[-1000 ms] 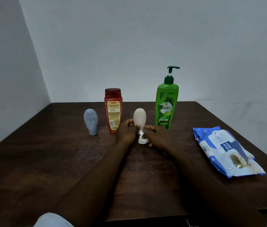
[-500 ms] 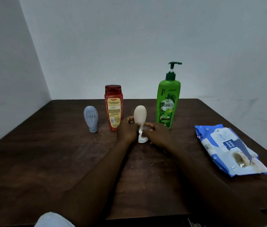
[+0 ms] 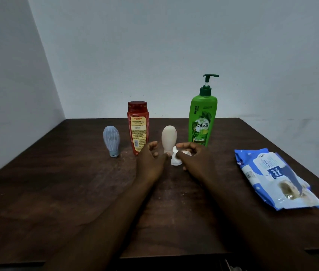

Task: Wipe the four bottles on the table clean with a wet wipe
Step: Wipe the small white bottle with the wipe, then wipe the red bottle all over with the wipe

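Four bottles were seen standing upright in a row on the counter (image 3: 60, 192), just beyond the two hands. The left hand (image 3: 150, 163), which half a second earlier had been pinching the neck of the cream bottle (image 3: 169, 138), was found drawn back from it, fingers loosely curled and open, holding nothing. The cream bottle was left standing free on its cap, between the two hands and a little beyond them. The right hand (image 3: 193, 159) was kept closed around the bunched wet wipe (image 3: 175, 159), which was pressed to the counter beside the bottle's base, at the inner edge of that hand.

The release was taken to mean that the wiping of the cream bottle had probably been finished, or at least paused. Just beyond the right hand stood the green pump bottle (image 3: 202, 122); just beyond the left hand stood the red bottle (image 3: 138, 128), and farther to that hand's left the pale blue bottle (image 3: 111, 140). Which of these had already been cleaned could not be told. The wipe pack (image 3: 276, 177) was seen lying well to the right of the right hand, untouched.
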Demonstrator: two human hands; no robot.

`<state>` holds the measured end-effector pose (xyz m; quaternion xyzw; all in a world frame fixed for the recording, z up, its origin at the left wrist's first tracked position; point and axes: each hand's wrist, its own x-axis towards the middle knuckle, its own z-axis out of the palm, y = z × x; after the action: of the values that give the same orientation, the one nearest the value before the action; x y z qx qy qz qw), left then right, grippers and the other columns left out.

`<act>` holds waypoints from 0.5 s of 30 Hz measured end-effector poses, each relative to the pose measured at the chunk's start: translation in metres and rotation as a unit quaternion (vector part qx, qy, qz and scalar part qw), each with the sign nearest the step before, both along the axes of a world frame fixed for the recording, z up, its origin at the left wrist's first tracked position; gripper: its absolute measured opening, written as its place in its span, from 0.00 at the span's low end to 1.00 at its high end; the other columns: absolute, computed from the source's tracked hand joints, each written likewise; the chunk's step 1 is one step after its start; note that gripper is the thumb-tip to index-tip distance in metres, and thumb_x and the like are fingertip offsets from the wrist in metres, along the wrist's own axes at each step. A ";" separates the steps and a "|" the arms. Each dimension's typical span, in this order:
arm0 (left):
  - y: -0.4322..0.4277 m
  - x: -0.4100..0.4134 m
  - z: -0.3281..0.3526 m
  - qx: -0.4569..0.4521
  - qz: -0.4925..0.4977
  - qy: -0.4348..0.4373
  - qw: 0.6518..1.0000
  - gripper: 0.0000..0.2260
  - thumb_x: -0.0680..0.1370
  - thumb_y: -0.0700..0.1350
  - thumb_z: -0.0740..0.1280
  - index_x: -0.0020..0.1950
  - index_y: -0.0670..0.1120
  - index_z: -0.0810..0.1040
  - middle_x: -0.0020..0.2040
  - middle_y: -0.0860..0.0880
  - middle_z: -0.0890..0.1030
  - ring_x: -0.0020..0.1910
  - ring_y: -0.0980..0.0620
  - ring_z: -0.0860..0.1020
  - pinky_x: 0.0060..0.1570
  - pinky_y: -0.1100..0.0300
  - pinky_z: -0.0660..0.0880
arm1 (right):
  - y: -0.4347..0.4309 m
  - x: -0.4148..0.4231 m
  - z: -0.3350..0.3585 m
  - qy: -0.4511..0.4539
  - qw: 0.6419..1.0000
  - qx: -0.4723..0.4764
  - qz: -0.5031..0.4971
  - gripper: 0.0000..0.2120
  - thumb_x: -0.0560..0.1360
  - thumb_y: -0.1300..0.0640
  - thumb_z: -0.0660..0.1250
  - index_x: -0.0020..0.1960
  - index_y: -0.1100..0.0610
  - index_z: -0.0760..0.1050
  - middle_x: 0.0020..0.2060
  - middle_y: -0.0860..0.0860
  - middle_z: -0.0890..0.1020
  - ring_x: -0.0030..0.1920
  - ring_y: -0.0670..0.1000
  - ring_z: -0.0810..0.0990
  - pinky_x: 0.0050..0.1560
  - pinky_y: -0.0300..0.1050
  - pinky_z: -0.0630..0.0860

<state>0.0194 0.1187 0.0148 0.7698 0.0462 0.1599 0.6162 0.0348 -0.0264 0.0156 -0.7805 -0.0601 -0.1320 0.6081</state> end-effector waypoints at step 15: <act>0.089 0.036 0.099 0.077 0.088 -0.141 0.983 0.23 0.76 0.47 0.74 0.70 0.48 0.74 0.68 0.50 0.76 0.61 0.56 0.75 0.52 0.63 0.74 | 0.015 -0.017 0.006 0.099 0.955 0.200 0.194 0.09 0.75 0.66 0.69 0.51 0.57 0.85 0.46 0.57 0.87 0.44 0.57 0.87 0.37 0.43 0.82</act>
<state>0.0553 0.2078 0.1142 0.7777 0.0138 0.3233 0.5390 0.0179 -0.0113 0.0219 -0.6250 -0.1223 0.0571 0.7688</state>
